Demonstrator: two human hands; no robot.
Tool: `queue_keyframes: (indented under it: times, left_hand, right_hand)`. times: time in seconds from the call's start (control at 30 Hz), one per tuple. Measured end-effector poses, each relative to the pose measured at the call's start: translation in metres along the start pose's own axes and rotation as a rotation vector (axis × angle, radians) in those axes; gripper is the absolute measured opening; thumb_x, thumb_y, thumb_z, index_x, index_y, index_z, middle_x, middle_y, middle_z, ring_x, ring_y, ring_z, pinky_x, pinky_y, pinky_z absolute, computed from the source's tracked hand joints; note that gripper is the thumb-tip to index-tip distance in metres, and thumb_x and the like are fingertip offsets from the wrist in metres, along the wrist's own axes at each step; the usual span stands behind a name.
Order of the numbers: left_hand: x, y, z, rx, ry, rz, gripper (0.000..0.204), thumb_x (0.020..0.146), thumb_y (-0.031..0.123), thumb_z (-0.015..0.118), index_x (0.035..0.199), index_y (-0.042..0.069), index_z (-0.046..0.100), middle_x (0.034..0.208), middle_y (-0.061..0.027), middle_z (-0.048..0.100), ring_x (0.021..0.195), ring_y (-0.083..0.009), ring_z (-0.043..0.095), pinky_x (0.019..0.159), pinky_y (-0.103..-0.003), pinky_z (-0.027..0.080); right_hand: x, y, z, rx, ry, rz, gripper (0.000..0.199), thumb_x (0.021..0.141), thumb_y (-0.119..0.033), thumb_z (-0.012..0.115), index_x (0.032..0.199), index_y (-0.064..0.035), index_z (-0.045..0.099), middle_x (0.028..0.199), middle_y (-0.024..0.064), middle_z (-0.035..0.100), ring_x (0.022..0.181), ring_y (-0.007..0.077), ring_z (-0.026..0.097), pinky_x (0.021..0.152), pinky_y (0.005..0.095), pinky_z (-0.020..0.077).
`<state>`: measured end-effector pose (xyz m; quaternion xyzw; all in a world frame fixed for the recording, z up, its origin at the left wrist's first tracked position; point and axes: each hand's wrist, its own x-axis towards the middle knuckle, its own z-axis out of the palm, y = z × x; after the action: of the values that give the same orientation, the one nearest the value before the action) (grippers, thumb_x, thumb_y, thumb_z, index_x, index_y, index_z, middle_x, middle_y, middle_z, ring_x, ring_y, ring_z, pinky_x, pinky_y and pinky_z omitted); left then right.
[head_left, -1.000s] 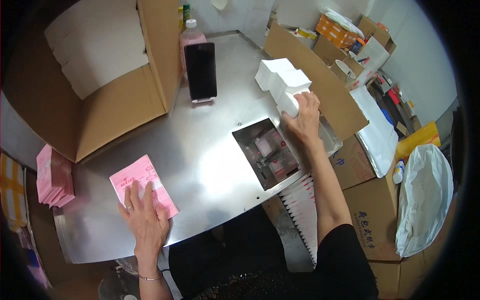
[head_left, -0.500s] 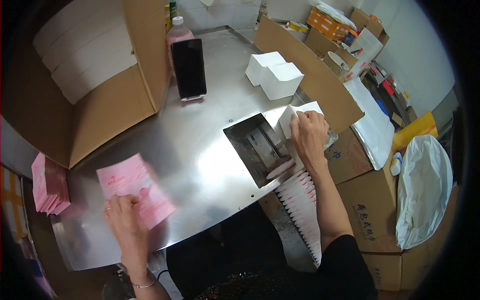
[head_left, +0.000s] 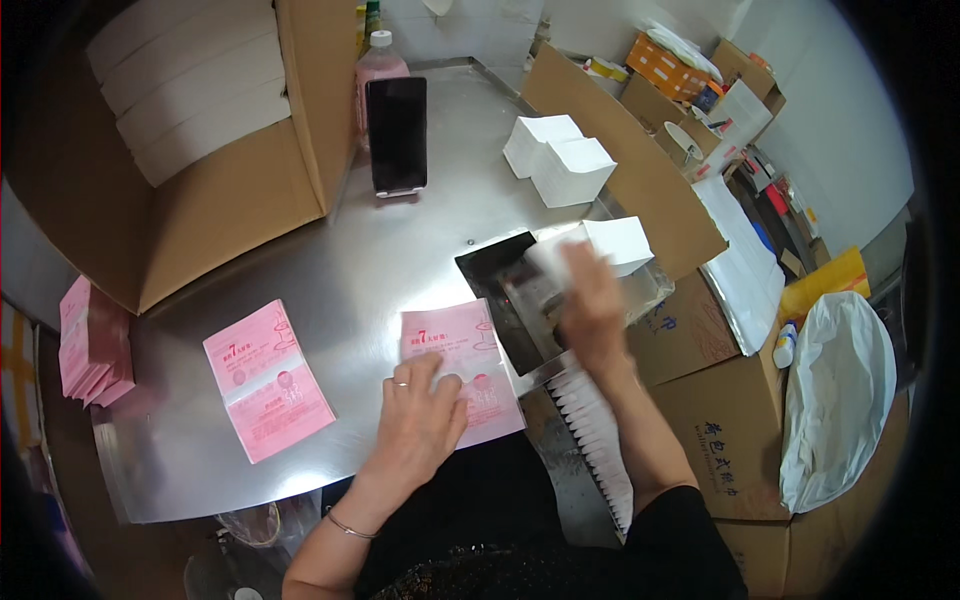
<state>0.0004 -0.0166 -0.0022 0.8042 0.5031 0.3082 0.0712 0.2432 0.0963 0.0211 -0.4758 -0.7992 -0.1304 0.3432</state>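
My left hand (head_left: 420,415), a bracelet at its wrist and a ring on one finger, has its bent fingers on a pink printed wrapper (head_left: 450,347) beside the rectangular opening. My right hand (head_left: 595,310) is smeared by motion above that opening (head_left: 505,295). Against its fingertips is a blurred wad of white napkins (head_left: 553,254), apparently gripped. Behind it stands a white napkin stack (head_left: 620,245). Farther left, more pink wrappers (head_left: 268,385) lie flat, with a pale band across their middle.
A phone (head_left: 397,135) stands upright before a pink bottle (head_left: 378,70). Two white napkin stacks (head_left: 570,165) sit at the back. At left are an open carton (head_left: 230,205) of white bundles and a pile of pink packets (head_left: 92,345). Cartons (head_left: 730,430) and a white bag (head_left: 840,400) flank the right.
My left hand has moved right with a pink wrapper, leaving others lying at the left. My right hand has come left from the near napkin stack with white napkins. The view has shifted slightly.
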Motion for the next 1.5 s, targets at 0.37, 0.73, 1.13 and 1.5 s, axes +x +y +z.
queue_keyframes:
  times: [0.37,0.73,1.13,1.5]
  left_hand:
    - [0.013,0.003,0.003,0.159,0.168,-0.26,0.074,0.068,0.036,0.078,0.133,0.007,0.054,0.156,-0.0263,0.032,0.14,-0.0453,0.033,0.103,-0.059,0.031]
    - [0.014,0.01,-0.017,0.308,-0.1,-0.206,0.055,0.082,0.045,0.072,0.124,0.011,0.062,0.12,-0.0166,0.056,0.1,-0.0344,0.051,0.077,-0.046,0.035]
    - [0.017,0.0,0.001,0.349,-0.079,-0.049,0.041,0.087,0.038,0.069,0.112,0.005,0.062,0.114,-0.014,0.057,0.09,-0.028,0.053,0.071,-0.041,0.04]
    - [0.017,0.003,-0.001,0.172,-0.063,-0.044,0.036,0.085,0.023,0.07,0.112,0.001,0.061,0.108,-0.0168,0.056,0.089,-0.029,0.055,0.069,-0.039,0.044]
  right_hand:
    - [-0.01,-0.118,0.038,0.033,-0.588,-0.349,0.037,0.075,-0.016,0.066,0.108,0.0023,0.065,0.094,0.0171,0.061,0.094,0.0339,0.061,0.111,0.0691,0.0259]
    - [0.015,0.047,-0.006,-0.398,0.043,0.167,0.015,0.089,-0.017,0.065,0.092,-0.0029,0.066,0.086,0.0111,0.059,0.09,0.0313,0.057,0.081,0.0475,0.0429]
    - [0.008,0.063,-0.01,-0.184,0.106,0.253,0.015,0.09,-0.015,0.064,0.093,-0.0027,0.072,0.088,0.0111,0.062,0.093,0.0304,0.057,0.079,0.0445,0.0429]
    - [-0.001,0.069,-0.012,-0.18,0.126,0.254,0.032,0.083,-0.002,0.061,0.114,-0.0042,0.069,0.095,0.0147,0.064,0.098,0.0332,0.059,0.086,0.0458,0.0438]
